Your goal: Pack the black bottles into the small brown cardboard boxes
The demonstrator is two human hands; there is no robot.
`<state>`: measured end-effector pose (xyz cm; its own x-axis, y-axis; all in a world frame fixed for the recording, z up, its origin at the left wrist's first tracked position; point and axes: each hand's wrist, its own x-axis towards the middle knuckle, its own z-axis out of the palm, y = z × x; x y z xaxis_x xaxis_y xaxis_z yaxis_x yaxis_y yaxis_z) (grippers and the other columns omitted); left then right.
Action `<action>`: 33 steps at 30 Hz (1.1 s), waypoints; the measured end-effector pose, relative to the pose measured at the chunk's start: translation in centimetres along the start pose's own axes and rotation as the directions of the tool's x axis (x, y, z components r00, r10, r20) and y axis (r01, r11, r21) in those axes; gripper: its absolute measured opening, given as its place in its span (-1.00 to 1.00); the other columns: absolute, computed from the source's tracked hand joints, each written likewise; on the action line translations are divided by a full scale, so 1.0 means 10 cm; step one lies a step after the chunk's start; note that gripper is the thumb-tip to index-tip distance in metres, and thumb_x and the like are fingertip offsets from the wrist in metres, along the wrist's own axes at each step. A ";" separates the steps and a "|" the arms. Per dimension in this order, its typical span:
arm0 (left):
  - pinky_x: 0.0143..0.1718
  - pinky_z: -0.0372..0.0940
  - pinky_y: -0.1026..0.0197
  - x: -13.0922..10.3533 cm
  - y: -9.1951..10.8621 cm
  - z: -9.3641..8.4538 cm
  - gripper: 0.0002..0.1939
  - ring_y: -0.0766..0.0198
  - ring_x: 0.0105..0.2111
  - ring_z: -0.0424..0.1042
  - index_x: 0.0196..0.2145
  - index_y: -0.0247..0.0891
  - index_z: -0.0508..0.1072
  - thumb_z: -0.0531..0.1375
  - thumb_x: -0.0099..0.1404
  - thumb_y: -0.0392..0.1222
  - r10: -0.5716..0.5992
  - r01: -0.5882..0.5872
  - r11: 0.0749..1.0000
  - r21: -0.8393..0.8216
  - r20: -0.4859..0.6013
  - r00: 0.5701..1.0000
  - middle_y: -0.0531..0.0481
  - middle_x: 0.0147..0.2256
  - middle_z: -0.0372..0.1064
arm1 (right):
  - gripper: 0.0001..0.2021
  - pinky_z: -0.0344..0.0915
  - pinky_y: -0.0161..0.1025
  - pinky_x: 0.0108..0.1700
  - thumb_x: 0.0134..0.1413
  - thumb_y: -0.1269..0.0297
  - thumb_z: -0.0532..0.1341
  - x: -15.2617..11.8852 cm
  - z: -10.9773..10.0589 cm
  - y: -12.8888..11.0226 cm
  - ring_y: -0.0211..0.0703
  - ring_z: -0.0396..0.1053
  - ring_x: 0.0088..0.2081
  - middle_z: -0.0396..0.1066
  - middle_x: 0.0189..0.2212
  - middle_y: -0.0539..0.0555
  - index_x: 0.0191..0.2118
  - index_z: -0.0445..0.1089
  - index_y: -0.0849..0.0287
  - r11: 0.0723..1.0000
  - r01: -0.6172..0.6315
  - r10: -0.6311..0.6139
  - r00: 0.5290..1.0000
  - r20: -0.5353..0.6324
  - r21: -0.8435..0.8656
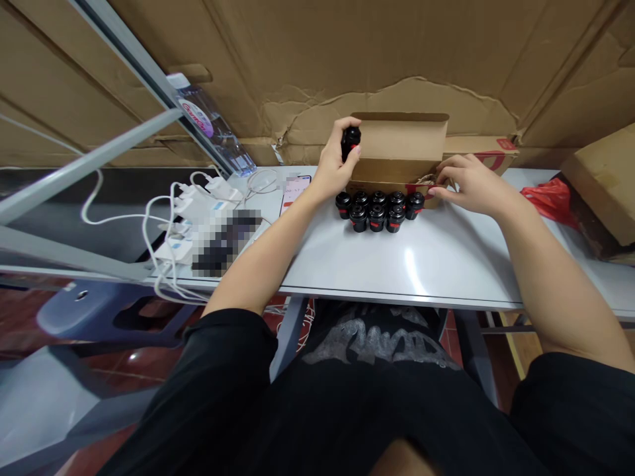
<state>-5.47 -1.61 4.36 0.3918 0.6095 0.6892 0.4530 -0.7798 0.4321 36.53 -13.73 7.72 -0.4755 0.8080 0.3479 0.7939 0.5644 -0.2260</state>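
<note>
My left hand (pixel 338 155) is closed around a small black lidded jar (pixel 350 140) with a red mark, raised over the left end of an open cardboard box (pixel 397 168). The box's lid flap stands up at the back. At the box's right end is my right hand (pixel 464 182), its bent fingers and thumb gripping the corner. Some brownish, crumpled material (pixel 425 180) shows beside those fingertips; I cannot make out what it is. In front of the box, several matching black jars (pixel 377 217) stand upright in two rows on the white table (pixel 357 264).
Left on the table are a phone (pixel 296 192), white power strips with tangled cables (pixel 191 205) and a blurred dark object (pixel 225 243). A water bottle (pixel 213 125) leans by the metal frame. At right lie a red plastic bag (pixel 550 201) and a carton (pixel 608 178).
</note>
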 end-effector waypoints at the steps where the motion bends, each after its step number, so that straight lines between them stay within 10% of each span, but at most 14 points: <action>1: 0.54 0.58 -0.32 0.01 -0.02 0.02 -0.17 -0.16 0.32 0.77 0.72 0.21 0.28 0.16 0.75 0.59 -0.029 0.028 1.000 -0.009 -0.022 0.999 -0.25 0.35 0.61 | -0.42 0.44 0.72 0.55 0.63 -0.48 0.25 0.00 0.00 0.00 0.76 0.51 0.44 0.70 0.25 0.36 -0.12 0.70 -0.11 1.000 0.002 -0.002 1.000 -0.005 -0.003; 33: 0.37 0.70 -0.31 0.15 -0.03 -0.21 -0.52 -0.07 0.01 0.69 0.10 -0.09 0.82 0.62 0.21 -0.15 -0.137 0.130 0.990 0.050 0.164 0.977 -0.15 0.10 0.72 | -0.40 0.45 0.68 0.59 0.67 -0.51 0.22 -0.01 -0.02 -0.09 0.72 0.44 0.49 0.68 0.28 0.37 -0.12 0.64 -0.09 1.000 -0.013 0.013 1.000 0.015 0.023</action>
<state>-6.72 -0.73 6.45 0.4521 0.7256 0.5188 0.5400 -0.6856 0.4882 35.95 -14.34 8.12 -0.4710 0.8176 0.3313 0.7913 0.5575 -0.2510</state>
